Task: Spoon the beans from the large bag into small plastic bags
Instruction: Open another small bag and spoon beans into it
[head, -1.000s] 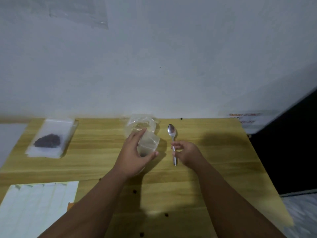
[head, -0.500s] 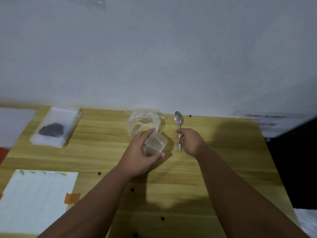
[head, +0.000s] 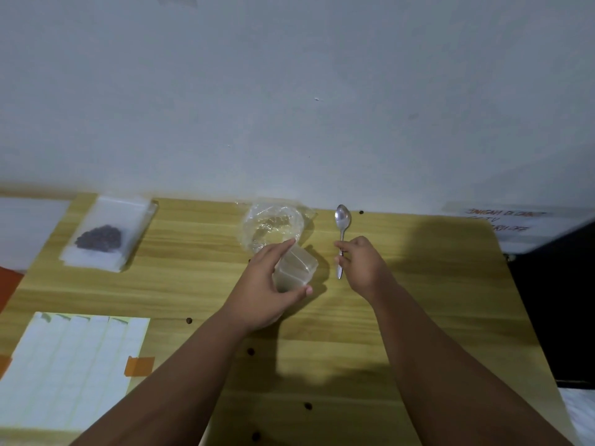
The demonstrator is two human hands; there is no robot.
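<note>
My left hand [head: 269, 286] grips a small clear plastic container [head: 296, 268] in the middle of the wooden table [head: 418, 310]. Just behind the container lies a crumpled clear plastic bag [head: 273, 225], its mouth open. My right hand [head: 362, 263] pinches the handle of a metal spoon [head: 342, 226], which lies on the table with its bowl pointing toward the wall. At the far left, a small heap of dark beans [head: 99, 238] sits on a stack of small clear plastic bags [head: 111, 233].
A sheet of white label strips [head: 70, 365] with orange tape lies at the near left. A white wall stands right behind the table. A paper with red writing [head: 502, 220] lies at the far right. Several dark specks dot the tabletop.
The camera has tilted, so everything sits lower and nearer in view. My right hand has shifted up the spoon's handle toward the bowl. My left hand still holds the container.
</note>
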